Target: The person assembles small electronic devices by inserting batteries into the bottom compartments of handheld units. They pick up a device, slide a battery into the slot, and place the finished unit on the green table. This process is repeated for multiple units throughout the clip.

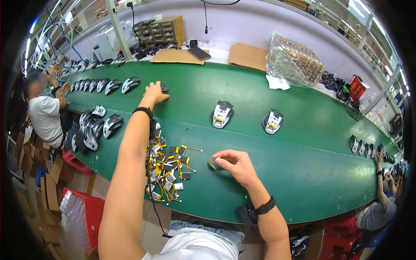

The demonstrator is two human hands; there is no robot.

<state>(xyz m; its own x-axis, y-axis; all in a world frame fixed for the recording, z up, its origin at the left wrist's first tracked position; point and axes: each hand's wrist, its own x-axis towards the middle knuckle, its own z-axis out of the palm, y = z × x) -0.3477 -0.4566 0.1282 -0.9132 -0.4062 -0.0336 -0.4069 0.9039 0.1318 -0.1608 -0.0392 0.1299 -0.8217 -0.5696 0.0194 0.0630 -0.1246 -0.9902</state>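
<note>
My left hand (pixel 155 93) reaches to the far side of the green table, its fingers curled over a dark computer mouse (pixel 164 89) that they mostly cover. Nearer to me, my right hand (pixel 235 165) pinches a small battery (pixel 212 164) between thumb and fingertips; it is partly hidden and blurred. Between my forearms lies a loose pile of small batteries (pixel 170 168) with yellow ends and thin coloured wires. Two open mouse bodies, one in the middle (pixel 222 114) and one further right (pixel 273 121), rest on the table beyond my right hand.
A row of mouse bodies (pixel 102 85) runs along the far left, with a heap of more (pixel 91 128) nearer. Cardboard sheets (pixel 248 56), a phone (pixel 199 53) and a bubble-wrapped stack (pixel 294 60) line the back. Co-workers sit at left (pixel 47 112) and right.
</note>
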